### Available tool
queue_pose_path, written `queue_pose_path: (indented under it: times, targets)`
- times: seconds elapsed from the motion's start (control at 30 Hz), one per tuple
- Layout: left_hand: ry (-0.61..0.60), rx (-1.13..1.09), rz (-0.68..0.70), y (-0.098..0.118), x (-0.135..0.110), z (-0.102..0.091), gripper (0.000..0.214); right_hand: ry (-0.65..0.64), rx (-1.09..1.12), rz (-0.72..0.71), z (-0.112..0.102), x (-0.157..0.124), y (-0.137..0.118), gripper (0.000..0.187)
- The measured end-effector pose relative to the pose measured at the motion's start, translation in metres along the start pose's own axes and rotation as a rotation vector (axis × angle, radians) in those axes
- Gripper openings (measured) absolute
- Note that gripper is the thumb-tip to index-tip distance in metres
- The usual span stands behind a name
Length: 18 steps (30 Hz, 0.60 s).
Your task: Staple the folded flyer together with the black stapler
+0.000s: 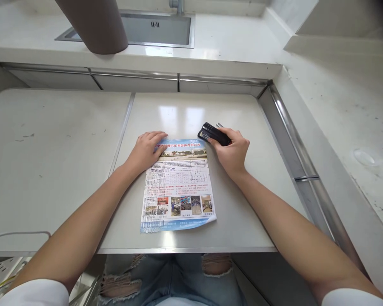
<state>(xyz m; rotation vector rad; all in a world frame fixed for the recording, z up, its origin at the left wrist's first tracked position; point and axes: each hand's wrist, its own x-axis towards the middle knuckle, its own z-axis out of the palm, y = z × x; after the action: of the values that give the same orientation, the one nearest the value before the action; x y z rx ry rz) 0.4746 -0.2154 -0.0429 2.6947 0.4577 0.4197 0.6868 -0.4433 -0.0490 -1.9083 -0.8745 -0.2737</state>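
Observation:
A printed flyer (185,182) with a blue top and small photos lies on the white table (242,212); rows of staples run down its left side. My left hand (150,148) rests on the flyer's upper left edge, its fingers stretched out and holding nothing. Just off the flyer's upper right corner, my right hand (232,151) is closed around a black stapler (213,134). The stapler's jaw end points left, close to the paper's top edge. My right palm hides the rear of the stapler.
Beyond the table, a raised white counter holds a metal sink (166,32) with a faucet (178,6). A brown cylindrical object (98,25) stands before the sink. Another counter (354,106) borders the right side. A cable (22,233) lies at the lower left.

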Motion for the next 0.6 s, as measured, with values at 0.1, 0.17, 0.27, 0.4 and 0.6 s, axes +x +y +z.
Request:
queue_pose_path:
  times: [0.1,0.17,0.27,0.4,0.6]
  targets:
    - [0.001,0.014,0.012,0.000,-0.001,0.000,0.037,0.011,-0.016,0.039,0.000,0.002,0.008,0.026]
    - [0.026,-0.025,0.019,0.000,-0.002,-0.002,0.039,0.005,-0.002,0.053,0.000,0.003,0.012,0.026]
    - [0.044,-0.096,0.001,0.000,-0.002,-0.005,0.041,-0.035,-0.011,0.006,-0.001,0.004,0.012,0.027]
    - [0.097,-0.128,-0.057,-0.002,-0.001,-0.007,0.041,-0.160,-0.113,-0.080,-0.004,0.004,0.002,0.038]
    - [0.100,-0.069,-0.066,-0.003,-0.001,-0.005,0.037,-0.307,-0.198,-0.165,-0.005,-0.001,-0.010,0.040]
